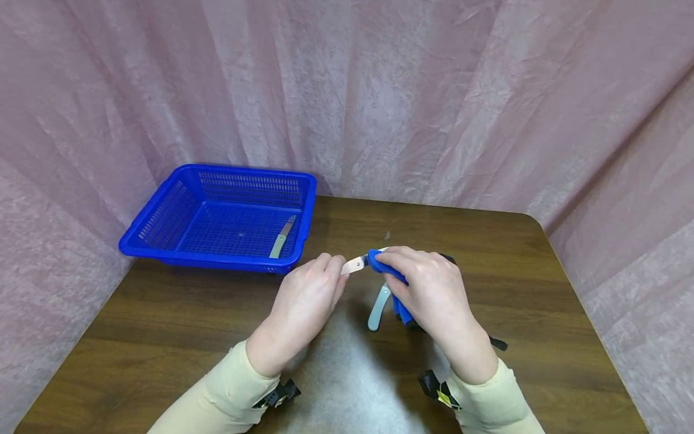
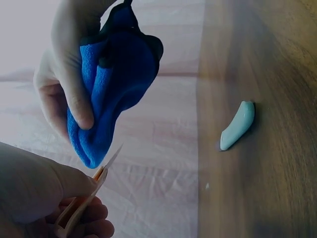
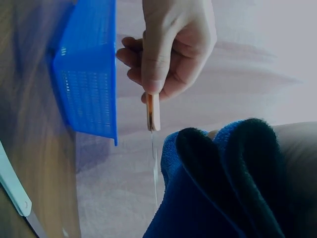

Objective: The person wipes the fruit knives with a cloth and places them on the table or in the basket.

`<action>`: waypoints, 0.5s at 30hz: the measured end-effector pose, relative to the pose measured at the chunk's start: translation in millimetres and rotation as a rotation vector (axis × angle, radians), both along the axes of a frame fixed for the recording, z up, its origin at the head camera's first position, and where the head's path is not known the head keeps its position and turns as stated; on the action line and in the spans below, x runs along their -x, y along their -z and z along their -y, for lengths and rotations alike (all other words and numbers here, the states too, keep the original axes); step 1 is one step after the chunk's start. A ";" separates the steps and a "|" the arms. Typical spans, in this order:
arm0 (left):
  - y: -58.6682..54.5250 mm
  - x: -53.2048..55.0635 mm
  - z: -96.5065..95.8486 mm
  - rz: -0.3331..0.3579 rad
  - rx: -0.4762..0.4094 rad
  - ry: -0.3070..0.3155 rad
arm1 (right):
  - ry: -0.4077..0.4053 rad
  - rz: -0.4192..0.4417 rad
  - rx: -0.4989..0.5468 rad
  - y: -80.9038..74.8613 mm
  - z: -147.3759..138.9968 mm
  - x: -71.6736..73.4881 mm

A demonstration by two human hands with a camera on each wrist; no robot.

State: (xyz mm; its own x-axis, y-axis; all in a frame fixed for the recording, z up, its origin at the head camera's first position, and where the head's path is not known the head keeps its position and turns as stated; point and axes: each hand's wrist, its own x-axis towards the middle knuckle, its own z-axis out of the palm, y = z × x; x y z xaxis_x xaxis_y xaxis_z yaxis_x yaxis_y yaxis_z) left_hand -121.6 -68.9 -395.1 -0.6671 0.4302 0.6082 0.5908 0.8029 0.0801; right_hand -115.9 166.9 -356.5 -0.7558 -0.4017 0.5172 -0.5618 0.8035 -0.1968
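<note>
In my left hand I grip the pale peach handle of a small knife, its thin blade pointing toward the right hand. My right hand pinches a folded blue cloth with dark edging. In the head view the cloth covers part of the blade; whether it touches it on both sides is hard to tell. Beneath the right hand, another knife with a pale green handle lies on the table, its blade mostly hidden from above but partly visible in the right wrist view.
A blue plastic basket stands at the back left of the wooden table. Inside it, near the right wall, lies a knife with a pale green handle. Pink curtains hang behind and beside the table. Cameras are strapped to both wrists.
</note>
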 end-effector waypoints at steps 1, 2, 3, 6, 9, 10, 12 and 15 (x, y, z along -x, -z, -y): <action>0.1 -0.4 -0.2 -0.003 0.001 0.004 | -0.004 -0.009 0.001 0.6 1.0 0.1; 0.2 -0.7 -0.4 -0.005 0.001 0.006 | -0.007 -0.017 0.002 1.0 1.9 0.1; 0.2 -1.1 -0.6 -0.006 0.001 0.008 | -0.010 -0.025 0.003 1.4 2.7 0.1; 0.1 -1.8 -0.9 -0.005 0.003 0.011 | -0.020 -0.035 0.005 2.3 4.4 -0.4; -0.4 -2.8 -0.9 0.000 0.005 0.011 | -0.032 -0.029 0.001 3.9 5.6 -0.6; -0.5 -3.0 -0.9 0.001 0.006 0.011 | -0.034 -0.027 -0.002 4.4 5.8 -0.6; -0.7 -3.4 -0.9 0.001 0.007 0.011 | -0.035 -0.023 -0.007 5.6 6.1 -0.6; -0.8 -3.6 -0.7 -0.006 0.009 0.011 | -0.028 -0.019 -0.012 6.0 6.2 -0.9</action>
State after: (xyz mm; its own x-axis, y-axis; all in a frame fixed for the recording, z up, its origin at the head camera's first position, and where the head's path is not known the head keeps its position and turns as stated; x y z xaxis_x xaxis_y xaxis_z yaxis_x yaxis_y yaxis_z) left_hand -118.0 -68.2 -394.3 -0.6588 0.4432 0.6079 0.6000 0.7970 0.0694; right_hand -114.9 160.7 -362.4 -0.7342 -0.4292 0.5261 -0.5879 0.7895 -0.1763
